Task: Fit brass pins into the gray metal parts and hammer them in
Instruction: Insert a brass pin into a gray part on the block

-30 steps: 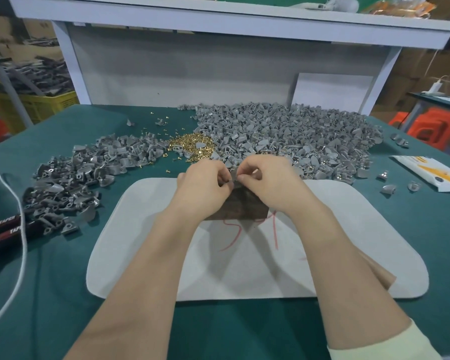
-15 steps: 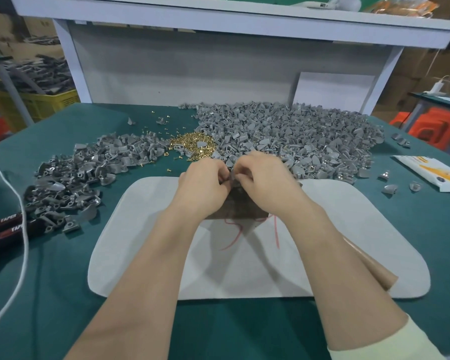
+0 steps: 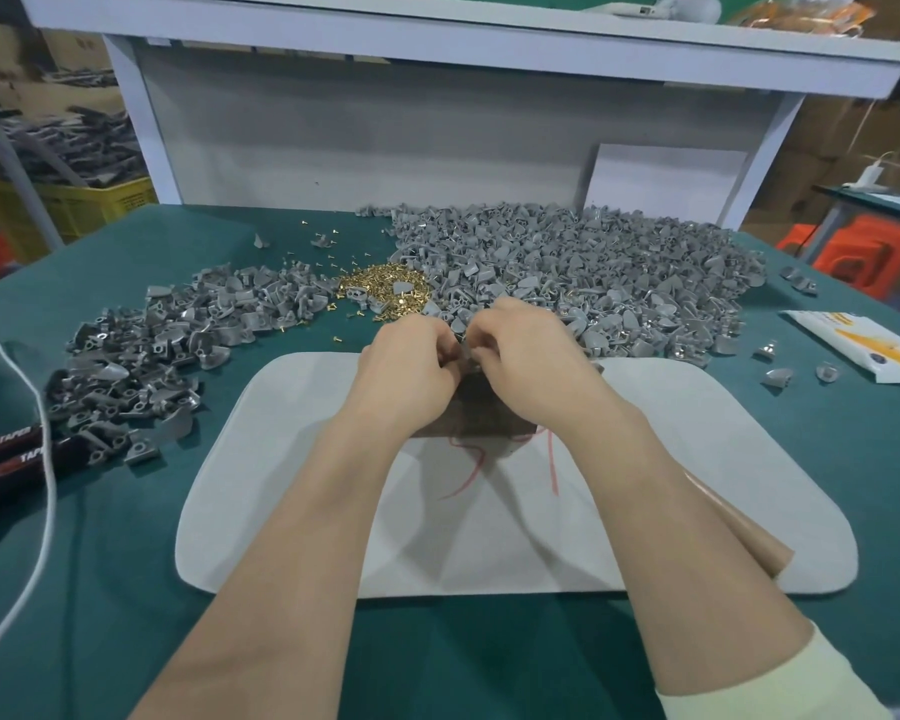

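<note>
Both hands are meeting knuckle to knuckle over a dark, rough block that is sitting on a smooth, pale, round-cornered mat. The left hand and right hand are curling their fingers tight, pinching one small gray metal part between the fingertips; whether a pin is in it, I cannot tell. Just beyond them a glittering little heap of brass pins is lying on the green felt tabletop, between a wide mound of dull, wedge-shaped gray parts and a darker scatter on the left.
</note>
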`<state>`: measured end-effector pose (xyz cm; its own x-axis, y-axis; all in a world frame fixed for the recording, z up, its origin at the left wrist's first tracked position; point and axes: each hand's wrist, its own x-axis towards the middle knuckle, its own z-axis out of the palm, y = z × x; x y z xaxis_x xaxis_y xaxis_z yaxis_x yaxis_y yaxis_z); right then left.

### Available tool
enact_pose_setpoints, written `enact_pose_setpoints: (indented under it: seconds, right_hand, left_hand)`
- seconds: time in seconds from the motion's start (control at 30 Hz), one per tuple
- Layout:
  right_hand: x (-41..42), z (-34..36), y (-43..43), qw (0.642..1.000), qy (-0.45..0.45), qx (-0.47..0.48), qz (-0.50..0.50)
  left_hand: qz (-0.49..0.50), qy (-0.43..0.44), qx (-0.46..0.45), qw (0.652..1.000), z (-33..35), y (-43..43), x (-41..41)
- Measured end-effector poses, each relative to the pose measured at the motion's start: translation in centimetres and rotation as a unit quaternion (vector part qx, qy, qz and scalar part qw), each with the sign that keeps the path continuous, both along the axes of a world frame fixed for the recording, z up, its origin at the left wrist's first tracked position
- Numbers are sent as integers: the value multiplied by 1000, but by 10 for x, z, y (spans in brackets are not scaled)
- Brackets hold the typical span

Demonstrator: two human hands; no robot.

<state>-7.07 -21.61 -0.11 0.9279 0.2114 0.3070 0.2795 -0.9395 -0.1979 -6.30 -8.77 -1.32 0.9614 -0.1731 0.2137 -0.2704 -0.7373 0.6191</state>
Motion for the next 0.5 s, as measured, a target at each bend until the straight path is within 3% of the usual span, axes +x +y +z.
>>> enact_pose_setpoints:
  seconds: [0.27, 0.5]
  right_hand:
    - [-2, 5, 13, 995, -31, -89, -39]
    - [0, 0, 4, 998, 13, 37, -55]
  left_hand:
    - [-6, -16, 14, 1000, 0, -1, 3]
    - [-1, -19, -15, 1000, -3, 0, 2]
